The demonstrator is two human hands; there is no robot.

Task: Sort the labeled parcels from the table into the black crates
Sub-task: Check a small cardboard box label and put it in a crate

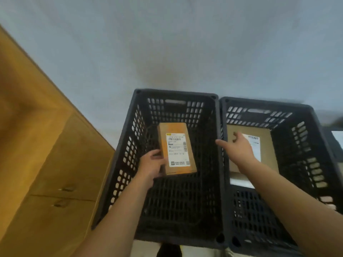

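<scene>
Head camera looks steeply down, close above two black crates (176, 92).

Dim, soft indoor light; overall slight blur; wide-angle bending at edges; crate interiors murky.

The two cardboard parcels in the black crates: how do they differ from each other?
The narrow parcel is slim; the wide parcel is broader. The narrow parcel is in the left crate, gripped by the left hand; the wide parcel lies in the right crate, its label partly hidden by the right hand. Both are brown cardboard with white labels.
</scene>
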